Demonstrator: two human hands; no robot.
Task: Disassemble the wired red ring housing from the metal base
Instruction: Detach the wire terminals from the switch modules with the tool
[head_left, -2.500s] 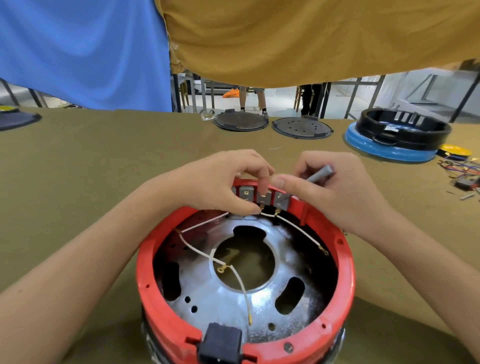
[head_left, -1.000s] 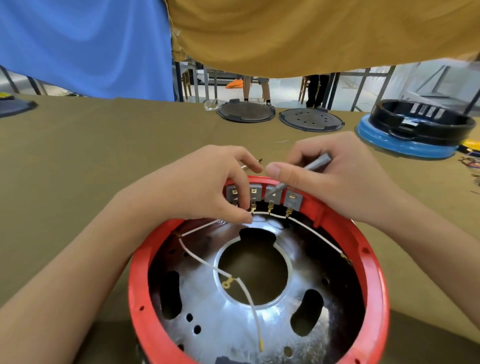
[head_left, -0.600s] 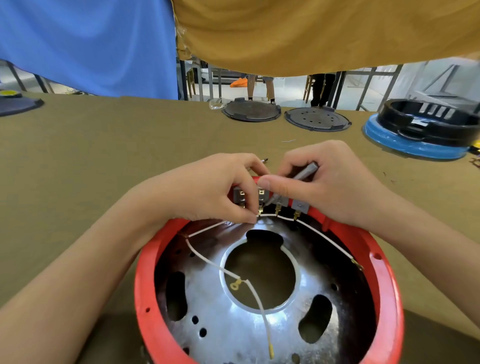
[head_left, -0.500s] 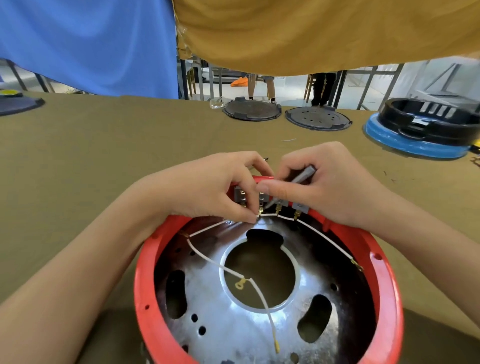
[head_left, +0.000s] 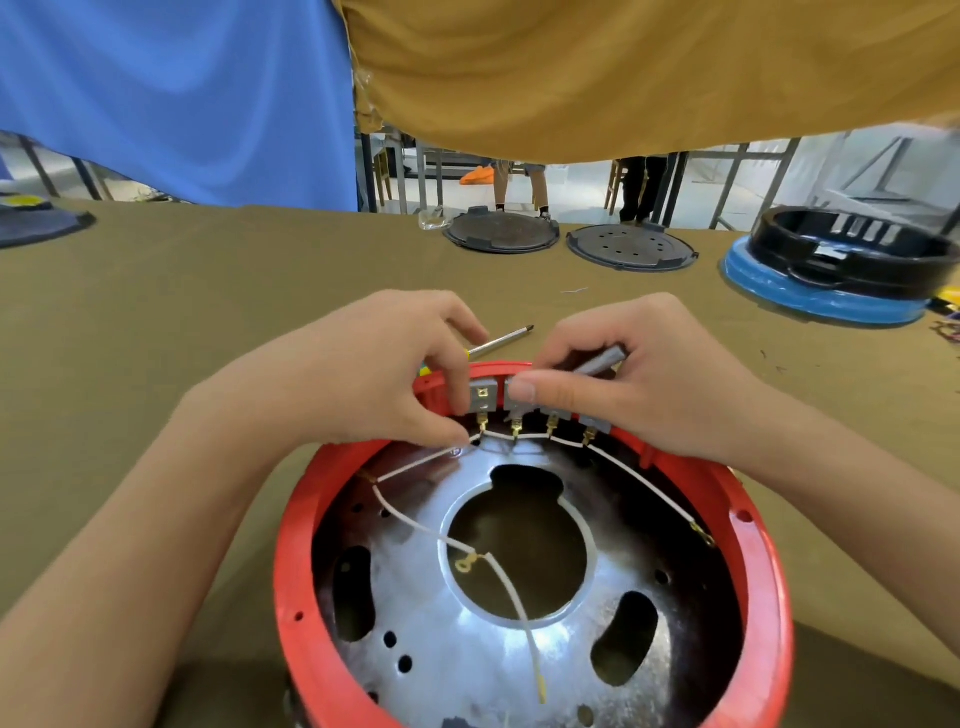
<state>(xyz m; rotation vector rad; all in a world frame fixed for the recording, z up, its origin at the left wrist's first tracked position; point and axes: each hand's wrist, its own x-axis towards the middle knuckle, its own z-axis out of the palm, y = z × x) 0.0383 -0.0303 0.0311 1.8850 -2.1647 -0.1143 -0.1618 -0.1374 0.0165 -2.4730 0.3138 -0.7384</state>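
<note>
Here the red ring housing sits over the metal base near the table edge; left hand pinches a grey terminal block, right hand grips a neighbouring one; best pull straight, sparing the white wires

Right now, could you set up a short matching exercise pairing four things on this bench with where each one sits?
Things:
1. screwdriver
2. white wire
3. grey terminal blocks
4. black ring on a blue base

Places:
A. far right of the table
B. along the far inner edge of the red ring housing
C. lying on the table just beyond the hands
D. draped across the metal base

Pairs: 1-C, 2-D, 3-B, 4-A
</note>
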